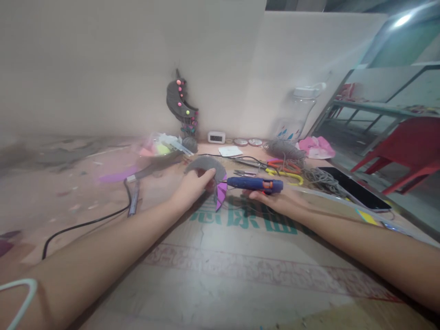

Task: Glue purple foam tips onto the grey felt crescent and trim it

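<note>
Head camera view: a left hand (pixel 196 183) pinches a grey crescent (pixel 207 163) between thumb and fingers above a printed tabletop (pixel 206 279), while a right hand (pixel 271 201) closes around a blue glue gun (pixel 250 184), its handle hidden from sight. The gun's nozzle (pixel 224 181) points at the purple section (pixel 222 195) along the crescent's lower end; whether they touch cannot be told. Of the 2 items in hand, the crescent looks light and thin, probably soft enough to bend or crease under a hard squeeze, the pointed purple tip most of all. Its broad grey curve appears the safest hold, away from a nozzle that may be hot. The gun looks rigid and likely heavier, best taken by its handle. A dark crescent ornament (pixel 177 98) hangs on the wall (pixel 220 68) behind.
</note>
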The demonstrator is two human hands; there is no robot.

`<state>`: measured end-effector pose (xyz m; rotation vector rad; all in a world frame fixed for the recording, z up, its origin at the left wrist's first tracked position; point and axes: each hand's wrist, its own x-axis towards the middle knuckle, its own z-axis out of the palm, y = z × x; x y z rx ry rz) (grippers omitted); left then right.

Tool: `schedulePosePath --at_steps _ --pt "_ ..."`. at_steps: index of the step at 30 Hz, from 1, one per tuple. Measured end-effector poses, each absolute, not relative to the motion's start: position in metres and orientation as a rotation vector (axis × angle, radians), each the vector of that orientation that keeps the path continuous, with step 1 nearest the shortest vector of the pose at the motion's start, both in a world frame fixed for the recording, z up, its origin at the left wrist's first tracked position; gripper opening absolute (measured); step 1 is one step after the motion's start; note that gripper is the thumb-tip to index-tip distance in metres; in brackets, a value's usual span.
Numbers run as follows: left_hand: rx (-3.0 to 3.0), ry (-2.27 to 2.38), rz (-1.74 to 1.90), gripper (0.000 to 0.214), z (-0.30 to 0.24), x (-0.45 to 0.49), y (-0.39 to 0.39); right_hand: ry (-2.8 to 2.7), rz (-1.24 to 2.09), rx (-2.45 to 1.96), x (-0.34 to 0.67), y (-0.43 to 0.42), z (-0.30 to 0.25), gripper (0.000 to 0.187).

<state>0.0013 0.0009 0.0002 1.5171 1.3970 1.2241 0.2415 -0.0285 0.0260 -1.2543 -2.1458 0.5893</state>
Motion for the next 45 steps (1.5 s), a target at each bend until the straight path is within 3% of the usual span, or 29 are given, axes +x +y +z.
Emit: schedulePosePath --at_steps 29,45 --pt "1.572 1.458 1.185 0.032 0.009 0.002 -0.006 -2.200 0.471 -1.338 0.236 -0.028 0.029 0.045" --pt "1.584 1.425 1.183 0.034 0.008 0.002 -0.005 -2.214 0.509 -1.363 0.236 -0.032 0.032 0.041"
